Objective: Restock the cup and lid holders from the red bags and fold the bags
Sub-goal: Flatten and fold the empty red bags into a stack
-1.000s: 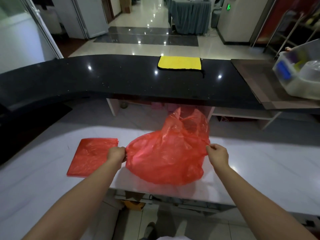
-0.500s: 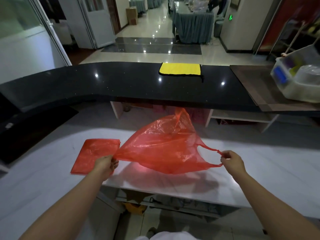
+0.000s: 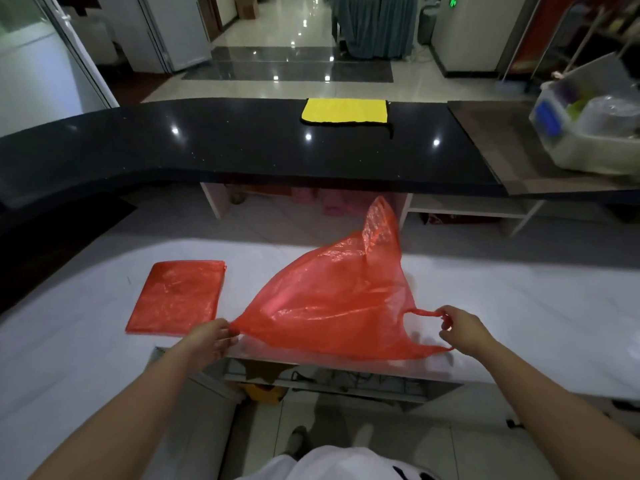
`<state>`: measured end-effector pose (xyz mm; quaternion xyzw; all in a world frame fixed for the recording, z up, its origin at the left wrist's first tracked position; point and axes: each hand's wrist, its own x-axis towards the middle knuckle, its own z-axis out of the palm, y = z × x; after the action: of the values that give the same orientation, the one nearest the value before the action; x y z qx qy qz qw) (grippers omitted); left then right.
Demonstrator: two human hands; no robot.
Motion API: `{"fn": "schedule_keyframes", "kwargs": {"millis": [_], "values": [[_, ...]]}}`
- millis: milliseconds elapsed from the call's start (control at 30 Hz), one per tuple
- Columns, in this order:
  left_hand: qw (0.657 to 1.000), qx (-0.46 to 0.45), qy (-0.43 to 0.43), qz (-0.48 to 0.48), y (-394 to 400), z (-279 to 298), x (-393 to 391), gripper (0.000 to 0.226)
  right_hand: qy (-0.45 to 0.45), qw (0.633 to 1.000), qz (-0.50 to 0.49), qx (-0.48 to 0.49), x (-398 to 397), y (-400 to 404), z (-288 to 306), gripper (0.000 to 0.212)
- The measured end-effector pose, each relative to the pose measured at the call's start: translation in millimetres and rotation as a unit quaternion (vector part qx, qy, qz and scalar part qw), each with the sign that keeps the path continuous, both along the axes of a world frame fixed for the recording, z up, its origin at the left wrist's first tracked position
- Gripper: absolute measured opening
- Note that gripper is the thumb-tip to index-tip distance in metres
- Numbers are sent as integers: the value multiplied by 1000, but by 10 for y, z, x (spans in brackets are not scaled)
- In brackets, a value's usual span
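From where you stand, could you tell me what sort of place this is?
Probably a service counter in a lobby or shop: a long black countertop faces a glossy tiled hall, with a white worktop behind it and a bin of clear containers.

— What carries the things nearest the person?
— A white counter (image 3: 519, 306). A folded red bag (image 3: 176, 296) lies flat on its left part, and beside it an open red bag (image 3: 332, 306) hangs low over the front edge; whether it touches cannot be told.
— And behind?
— A raised black counter (image 3: 207, 150) bears a yellow cloth (image 3: 344, 110). At its right end, a brown surface (image 3: 502, 140) holds a clear plastic bin (image 3: 588, 140).
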<state>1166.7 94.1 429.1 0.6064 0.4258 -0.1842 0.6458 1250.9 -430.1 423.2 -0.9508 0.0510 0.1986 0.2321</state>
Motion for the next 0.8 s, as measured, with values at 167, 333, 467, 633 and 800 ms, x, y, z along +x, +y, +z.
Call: {"fn": "schedule_keyframes", "kwargs": {"millis": [167, 333, 467, 633, 800], "values": [[1000, 2, -14, -22, -58, -33, 121, 23, -38, 998, 28, -48, 9, 3, 101, 20], [996, -1, 2, -94, 13, -32, 258, 25, 4, 987, 61, -150, 10, -96, 232, 24], [980, -38, 75, -182, 9, -21, 336, 31, 13, 975, 39, -219, 64, -149, 356, 39], [951, -67, 123, -274, -54, 23, 457, 32, 35, 969, 28, -242, 114, -165, 441, 45], [979, 57, 40, -193, -72, 194, 633, 17, 28, 966, -11, -257, 225, -213, 546, 31]]}}
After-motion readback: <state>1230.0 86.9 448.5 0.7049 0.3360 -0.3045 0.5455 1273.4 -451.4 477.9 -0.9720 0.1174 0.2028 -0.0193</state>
